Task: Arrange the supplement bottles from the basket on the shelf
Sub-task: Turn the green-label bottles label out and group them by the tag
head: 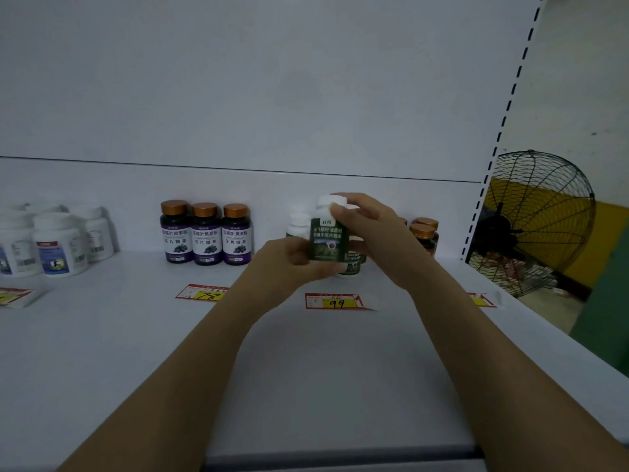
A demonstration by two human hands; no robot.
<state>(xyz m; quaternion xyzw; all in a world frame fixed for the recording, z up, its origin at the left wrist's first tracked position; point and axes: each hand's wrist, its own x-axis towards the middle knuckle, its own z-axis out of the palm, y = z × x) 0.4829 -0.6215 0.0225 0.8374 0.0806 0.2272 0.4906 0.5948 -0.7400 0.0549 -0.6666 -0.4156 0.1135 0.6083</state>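
A green-labelled supplement bottle (pixel 327 240) with a white cap is held upright just above the white shelf (pixel 306 362). My left hand (pixel 286 264) grips its lower body from the left. My right hand (pixel 366 229) curls round its neck and cap from the right. Behind the held bottle stand more green bottles with white caps (pixel 296 223), partly hidden by my hands. The basket is out of view.
Three purple-labelled bottles with copper caps (pixel 206 235) stand to the left, several white bottles (pixel 59 245) farther left, and brown copper-capped bottles (pixel 423 233) to the right. Price tags (pixel 335 301) lie along the shelf. A black floor fan (pixel 531 219) stands beyond the shelf's right upright.
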